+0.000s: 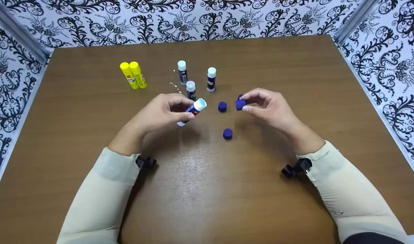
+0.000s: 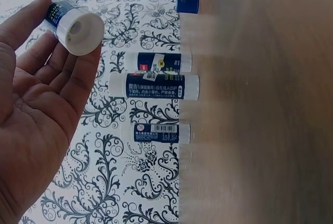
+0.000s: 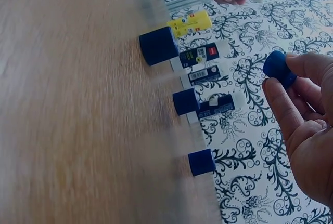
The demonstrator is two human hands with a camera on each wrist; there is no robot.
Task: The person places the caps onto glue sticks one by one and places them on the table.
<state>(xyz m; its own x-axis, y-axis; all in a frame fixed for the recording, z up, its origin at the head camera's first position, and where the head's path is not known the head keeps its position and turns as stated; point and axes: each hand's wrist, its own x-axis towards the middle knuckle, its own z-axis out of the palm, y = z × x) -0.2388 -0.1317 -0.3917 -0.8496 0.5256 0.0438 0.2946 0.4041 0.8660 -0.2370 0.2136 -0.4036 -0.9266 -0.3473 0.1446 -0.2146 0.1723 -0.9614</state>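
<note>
My left hand (image 1: 162, 113) grips a dark-blue glue stick (image 1: 194, 107) without its cap, held tilted above the table; its hollow white end shows in the left wrist view. Between thumb and fingers my right hand (image 1: 273, 106) pinches a blue cap (image 1: 240, 104), also seen in the right wrist view. The two hands are apart. Below them on the table are a blue cap (image 1: 222, 106), a nearer blue cap (image 1: 227, 134) and a third one (image 3: 201, 162), mostly behind the right fingers in the head view. Beyond the left hand stand three uncapped glue sticks (image 1: 211, 79).
Two yellow glue sticks (image 1: 133, 75) stand side by side at the back left of the brown table (image 1: 200, 189). Small pale crumbs (image 1: 175, 86) lie near the uncapped sticks. Patterned panels (image 1: 179, 22) border the table at the back and both sides.
</note>
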